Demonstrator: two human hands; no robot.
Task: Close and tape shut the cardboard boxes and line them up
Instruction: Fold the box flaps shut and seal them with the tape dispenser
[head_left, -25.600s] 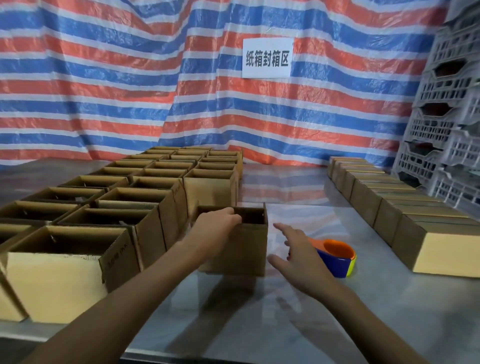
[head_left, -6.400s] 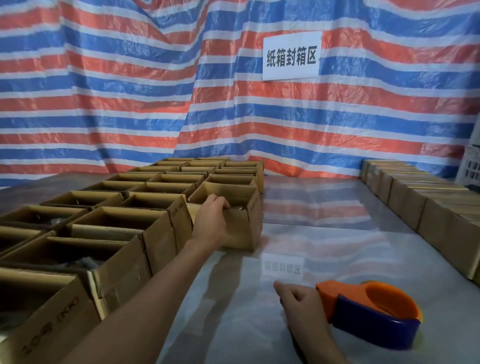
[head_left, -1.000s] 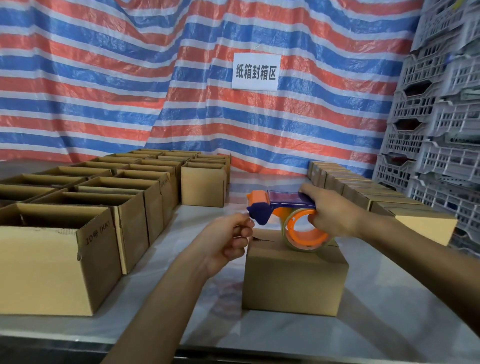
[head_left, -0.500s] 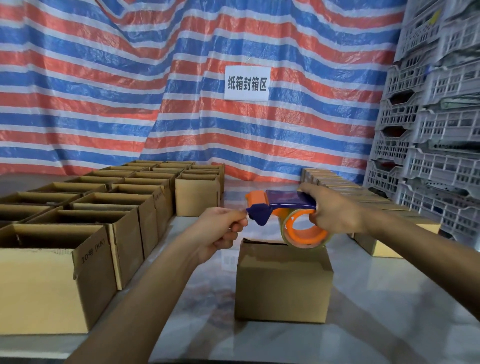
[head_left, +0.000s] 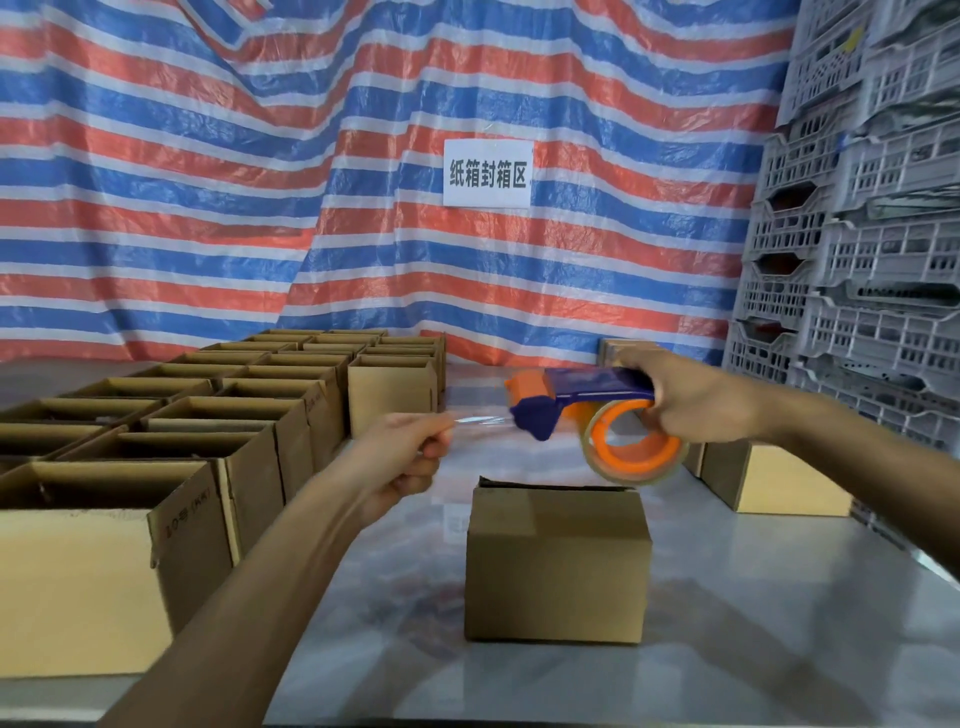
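A small cardboard box (head_left: 558, 564) stands alone in the middle of the table, its top flaps folded down with a slight gap at the back left. Above it my right hand (head_left: 696, 402) grips an orange and blue tape dispenser (head_left: 597, 410) holding a roll of clear tape. My left hand (head_left: 410, 452) pinches the free end of the tape strip (head_left: 480, 420), stretched out to the left of the dispenser's blade. Neither hand touches the box.
Several open cardboard boxes (head_left: 218, 415) stand in rows on the left. A row of closed boxes (head_left: 779, 478) runs along the right side. Grey plastic crates (head_left: 857, 234) are stacked at the far right. A striped tarp with a white sign (head_left: 487, 173) hangs behind.
My left hand has drawn the tape end leftward away from the dispenser, so a short strip now spans between them. The box has not moved.
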